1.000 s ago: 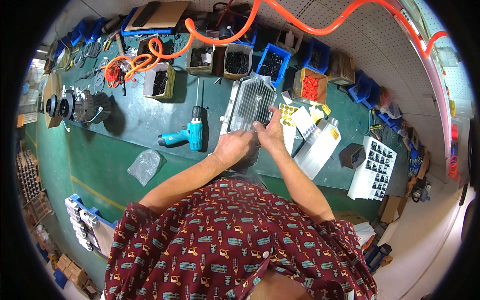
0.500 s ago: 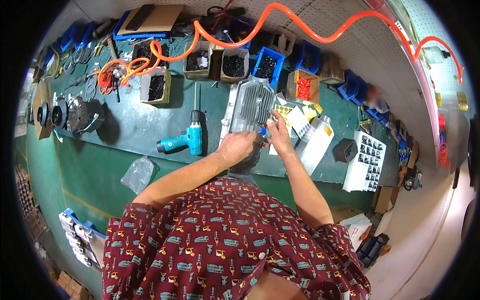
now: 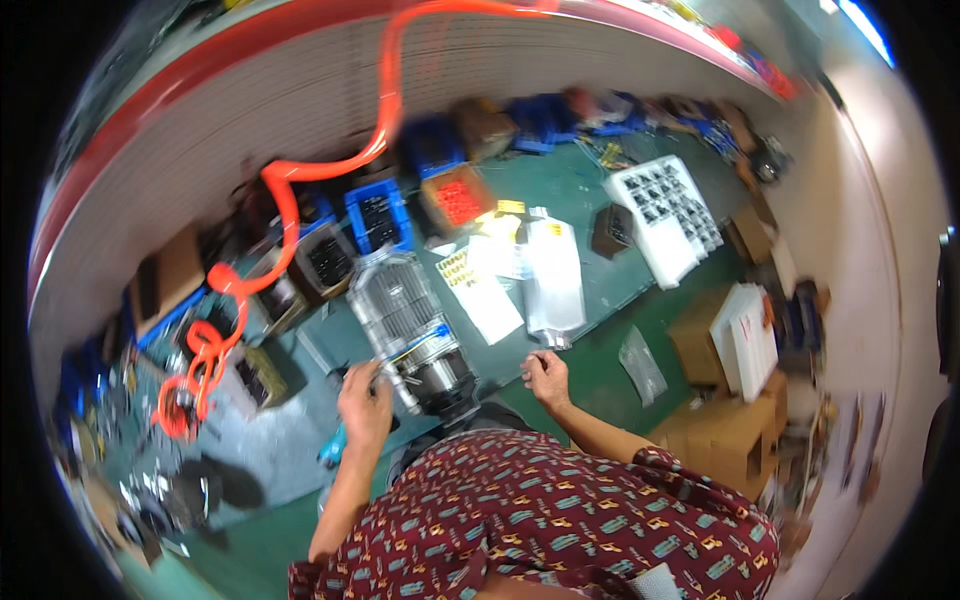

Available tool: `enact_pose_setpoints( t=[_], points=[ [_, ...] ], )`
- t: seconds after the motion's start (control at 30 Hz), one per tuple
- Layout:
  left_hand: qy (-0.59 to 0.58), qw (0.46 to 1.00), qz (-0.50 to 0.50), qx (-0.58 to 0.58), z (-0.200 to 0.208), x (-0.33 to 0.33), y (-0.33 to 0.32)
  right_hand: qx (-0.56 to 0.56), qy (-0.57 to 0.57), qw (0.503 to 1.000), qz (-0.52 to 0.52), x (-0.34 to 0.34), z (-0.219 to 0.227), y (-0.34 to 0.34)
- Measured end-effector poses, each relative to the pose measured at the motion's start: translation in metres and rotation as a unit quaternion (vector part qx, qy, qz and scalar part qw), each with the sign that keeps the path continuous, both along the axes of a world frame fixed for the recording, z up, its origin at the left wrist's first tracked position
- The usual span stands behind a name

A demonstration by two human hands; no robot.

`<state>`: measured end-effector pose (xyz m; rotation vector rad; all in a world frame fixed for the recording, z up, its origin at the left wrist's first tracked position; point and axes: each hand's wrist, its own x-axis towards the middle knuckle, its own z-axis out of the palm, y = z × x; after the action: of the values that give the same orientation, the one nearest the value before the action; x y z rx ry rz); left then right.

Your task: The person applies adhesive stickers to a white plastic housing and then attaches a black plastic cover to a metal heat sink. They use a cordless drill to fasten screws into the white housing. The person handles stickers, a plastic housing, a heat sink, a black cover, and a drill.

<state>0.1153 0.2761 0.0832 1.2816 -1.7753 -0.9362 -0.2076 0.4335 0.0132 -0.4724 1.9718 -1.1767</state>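
Left hand [image 3: 365, 397]: fingers half curled, thumb a bit apart, just beside the near left edge of the finned metal housing [image 3: 400, 300]. Blurred; can't tell if they touch that edge or have hold of anything small. Right hand [image 3: 547, 380]: fingers folded in toward the thumb, nearly closed, well apart from the housing. Can't tell if something small is pinched.

Housing lies on the bench [image 3: 270, 450], between the two hands and mostly beyond the fingertips, fins up, near end toward the person. Likely set that way so both hands reach its near end, where a silver cylinder [image 3: 440, 376] and a small blue piece [image 3: 441, 330] show.

Just beyond the right fingers: a pale elongated box [image 3: 555, 285]; left of it a sheet with yellow stickers [image 3: 490, 305], presumably laid flat for easy peeling. Farther out from the fingers, a blue bin [image 3: 378, 218] of dark parts and a box of red parts [image 3: 458, 203], open tops up, probably for quick picking. Teal drill [image 3: 333, 445] lies left of the left fingers, partly hidden by the forearm, seemingly parked within reach.
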Motion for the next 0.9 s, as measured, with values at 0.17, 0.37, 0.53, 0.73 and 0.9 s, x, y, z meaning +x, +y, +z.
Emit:
enact_pose_setpoints(
  t=[0.17,0.37,0.53,0.73,0.9],
  points=[
    [-0.012,0.999,-0.022,-0.021,-0.017,0.001,0.011,0.014,0.108,0.99,-0.09,-0.056,-0.021,0.054],
    [0.02,0.998,-0.026,0.044,0.01,-0.054,0.012,0.037,0.327,0.937,-0.118,-0.17,-0.047,0.066],
    [-0.015,0.999,-0.033,0.015,0.02,-0.124,0.013,0.015,0.388,0.909,-0.151,-0.307,-0.033,0.023],
    [-0.07,0.995,0.025,0.07,0.001,-0.215,0.044,0.092,0.451,0.885,-0.063,-0.499,-0.028,-0.055],
    [-0.069,0.986,-0.007,0.152,0.035,-0.307,0.074,0.228,0.474,0.835,0.163,-0.596,-0.031,-0.106]
  ],
)
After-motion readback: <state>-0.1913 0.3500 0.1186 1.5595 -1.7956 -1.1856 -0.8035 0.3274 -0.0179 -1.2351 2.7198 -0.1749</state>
